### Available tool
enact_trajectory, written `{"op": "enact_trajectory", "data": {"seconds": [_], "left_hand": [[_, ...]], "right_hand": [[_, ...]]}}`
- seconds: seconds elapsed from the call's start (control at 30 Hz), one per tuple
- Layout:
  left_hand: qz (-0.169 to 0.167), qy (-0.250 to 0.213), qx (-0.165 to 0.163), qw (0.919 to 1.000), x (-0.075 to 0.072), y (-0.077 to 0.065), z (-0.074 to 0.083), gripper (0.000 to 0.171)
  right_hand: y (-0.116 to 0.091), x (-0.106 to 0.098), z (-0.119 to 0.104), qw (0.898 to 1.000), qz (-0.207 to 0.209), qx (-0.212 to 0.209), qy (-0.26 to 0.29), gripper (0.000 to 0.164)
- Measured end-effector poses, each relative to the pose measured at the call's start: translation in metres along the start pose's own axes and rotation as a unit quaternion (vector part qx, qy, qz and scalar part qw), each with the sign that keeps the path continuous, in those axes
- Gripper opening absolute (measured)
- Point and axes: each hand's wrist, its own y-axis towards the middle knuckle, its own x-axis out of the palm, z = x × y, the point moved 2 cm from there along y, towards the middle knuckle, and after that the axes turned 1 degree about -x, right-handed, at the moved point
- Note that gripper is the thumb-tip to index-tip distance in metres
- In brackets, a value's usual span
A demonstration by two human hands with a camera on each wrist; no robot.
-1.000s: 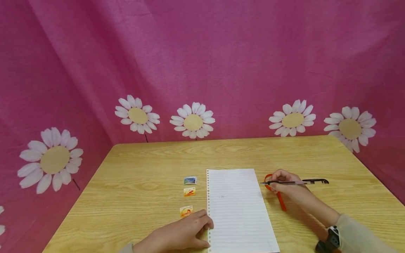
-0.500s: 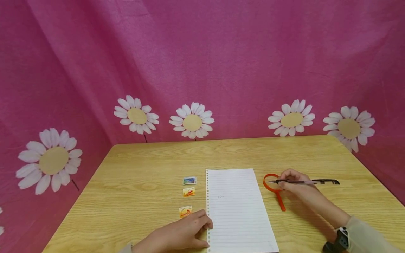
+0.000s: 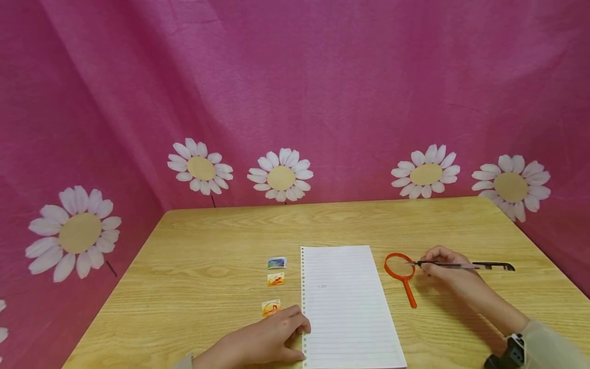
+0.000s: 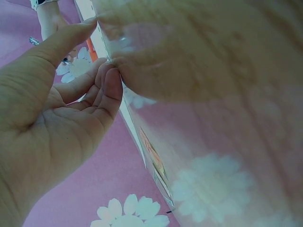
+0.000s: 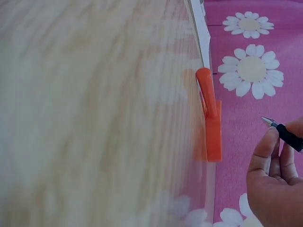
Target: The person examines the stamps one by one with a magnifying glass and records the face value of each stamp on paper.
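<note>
My right hand (image 3: 454,271) pinches a black and clear pen (image 3: 465,265) near its tip, held up off the table in the right wrist view (image 5: 286,135). The pen tip points left, over an orange-red magnifying glass (image 3: 400,266) lying on the table. My left hand (image 3: 267,338) rests its bent fingertips and thumb on the punched left edge of a sheet of lined paper (image 3: 350,318). A short handwritten mark, perhaps "1.20", stands on the paper. In the left wrist view, that hand's fingertips (image 4: 111,80) touch down at the paper's edge.
Left of the paper, stamp-like cards lie in a column: a blue-green one (image 3: 277,263), a yellow one (image 3: 276,279) and another yellow one (image 3: 271,307) by my left hand. The wooden table (image 3: 193,266) ends at a pink flowered cloth (image 3: 350,102).
My right hand has moved right with the pen, away from the paper, uncovering the magnifying glass. My left hand has stayed at the paper's edge.
</note>
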Motion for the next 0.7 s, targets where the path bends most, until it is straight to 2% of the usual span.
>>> {"op": "enact_trajectory", "data": {"seconds": [0.33, 0.53, 0.7], "left_hand": [[0.004, 0.001, 0.004, 1.0000, 0.000, 0.000, -0.001, 0.029], [0.000, -0.003, 0.006, 1.0000, 0.000, 0.000, -0.002, 0.029], [0.003, 0.001, 0.013, 0.9999, 0.000, -0.001, -0.001, 0.029]], "right_hand": [[-0.003, -0.020, 0.005, 1.000, 0.019, -0.016, 0.007, 0.022], [-0.004, -0.029, 0.008, 0.999, 0.040, -0.010, 0.023, 0.023], [-0.003, -0.031, 0.009, 0.998, 0.037, -0.018, 0.038, 0.023]]}}
